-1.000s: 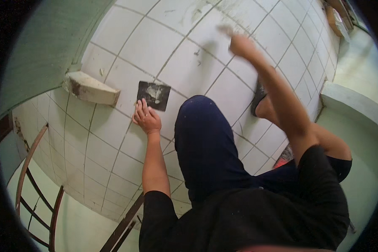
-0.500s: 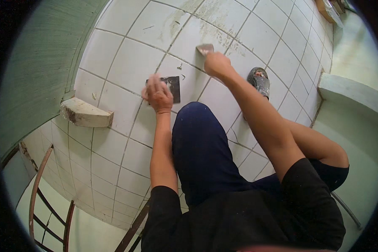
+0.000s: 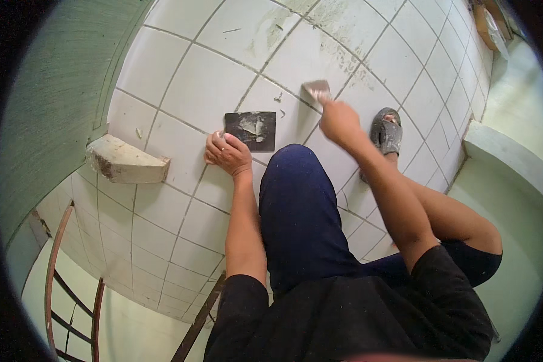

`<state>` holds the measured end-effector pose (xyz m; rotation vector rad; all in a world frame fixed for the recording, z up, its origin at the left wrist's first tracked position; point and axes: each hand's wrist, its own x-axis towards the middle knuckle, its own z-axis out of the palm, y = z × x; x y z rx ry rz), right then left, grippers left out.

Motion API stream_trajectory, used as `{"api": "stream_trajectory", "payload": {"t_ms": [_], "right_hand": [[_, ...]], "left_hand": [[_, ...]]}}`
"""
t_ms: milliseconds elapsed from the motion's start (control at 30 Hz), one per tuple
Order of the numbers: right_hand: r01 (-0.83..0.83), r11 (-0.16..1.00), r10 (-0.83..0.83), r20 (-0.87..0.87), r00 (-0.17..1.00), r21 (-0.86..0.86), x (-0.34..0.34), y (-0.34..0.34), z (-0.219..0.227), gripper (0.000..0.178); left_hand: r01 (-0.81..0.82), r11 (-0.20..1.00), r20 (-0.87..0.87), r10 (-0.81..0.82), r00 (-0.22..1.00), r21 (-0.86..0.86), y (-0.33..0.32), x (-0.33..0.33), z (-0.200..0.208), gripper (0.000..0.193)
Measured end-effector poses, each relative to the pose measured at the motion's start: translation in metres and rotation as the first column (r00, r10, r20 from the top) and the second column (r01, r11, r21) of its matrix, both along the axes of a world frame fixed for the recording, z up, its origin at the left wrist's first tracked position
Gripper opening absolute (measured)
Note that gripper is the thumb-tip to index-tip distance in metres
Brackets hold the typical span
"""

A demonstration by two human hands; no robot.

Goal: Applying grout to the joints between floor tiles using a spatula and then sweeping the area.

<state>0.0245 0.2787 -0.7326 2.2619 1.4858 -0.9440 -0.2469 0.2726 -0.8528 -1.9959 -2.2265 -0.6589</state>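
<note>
My right hand (image 3: 341, 123) is closed round the handle of a putty knife (image 3: 317, 88), whose wide blade lies low over the white floor tiles. To its left, a black square plate (image 3: 269, 140) lies on the tiles with a smear of pale paste on top. Beside the plate's lower left corner is my left hand (image 3: 230, 155), its fingers curled and a ring on one of them. A small greyish bit shows between thumb and fingers; what it is cannot be made out. Small dark scraps (image 3: 278, 96) lie on a tile just beyond the plate.
Pale residue (image 3: 335, 51) streaks the tiles ahead. A whitish wedge-shaped block (image 3: 127, 160) juts out by the green panel (image 3: 54, 102) at left. My sandalled foot (image 3: 387, 130) stands at right. A low ledge (image 3: 507, 151) and a cardboard box (image 3: 487, 27) lie farther right; brown metal rails (image 3: 51, 271) rise lower left.
My left hand has drawn off the black plate to its lower left corner, its fingers now curled, uncovering the paste. The putty knife has turned in my right hand. The whole view has shifted slightly.
</note>
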Motion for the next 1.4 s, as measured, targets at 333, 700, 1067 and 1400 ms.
{"api": "stream_trajectory", "payload": {"t_ms": [333, 700, 1067, 1400], "right_hand": [[-0.145, 0.988, 0.148, -0.060, 0.987, 0.060, 0.080, 0.107, 0.034, 0.044], [-0.026, 0.993, 0.021, 0.045, 0.999, 0.112, 0.072, 0.077, -0.001, 0.034], [-0.079, 0.997, 0.079, -0.051, 0.996, 0.015, 0.035, -0.034, 0.017, 0.037], [-0.002, 0.958, -0.024, 0.086, 0.996, 0.286, 0.120, 0.123, 0.009, 0.028]], "left_hand": [[0.032, 0.998, 0.091, -0.027, 0.995, -0.050, 0.001, 0.015, 0.000, 0.023], [-0.010, 0.991, -0.038, 0.005, 0.999, -0.135, -0.001, 0.008, 0.002, 0.021], [-0.039, 0.996, -0.099, 0.031, 0.995, -0.082, -0.008, -0.024, -0.006, 0.021], [0.053, 0.995, -0.020, -0.055, 0.998, -0.087, 0.003, 0.039, -0.001, 0.022]]}}
